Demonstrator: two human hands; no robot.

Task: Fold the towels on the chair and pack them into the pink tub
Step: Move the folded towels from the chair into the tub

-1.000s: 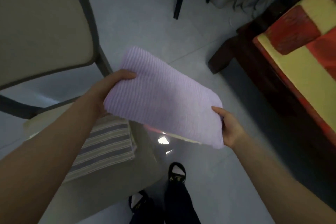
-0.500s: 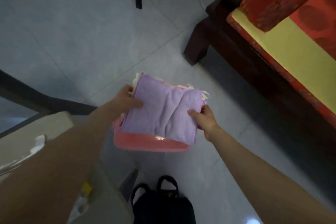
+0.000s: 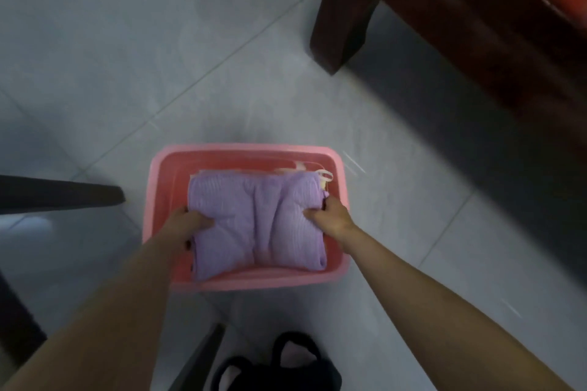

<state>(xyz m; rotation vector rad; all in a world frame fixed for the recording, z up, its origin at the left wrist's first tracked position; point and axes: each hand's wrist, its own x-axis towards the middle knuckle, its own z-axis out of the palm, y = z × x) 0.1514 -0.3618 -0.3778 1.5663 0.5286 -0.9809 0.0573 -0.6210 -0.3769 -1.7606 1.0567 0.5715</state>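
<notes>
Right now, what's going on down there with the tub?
A person holds a folded purple towel inside the pink tub, which stands on the tiled floor. The left hand grips the towel's left edge and the right hand grips its right edge, so the towel bunches up in the middle. It lies over some pale cloth that peeks out at the tub's far right corner. Neither grip has let go yet.

Both hands, left hand (image 3: 190, 225) and right hand (image 3: 330, 217), grip the folded purple towel (image 3: 257, 222) inside the pink tub (image 3: 165, 174).
</notes>
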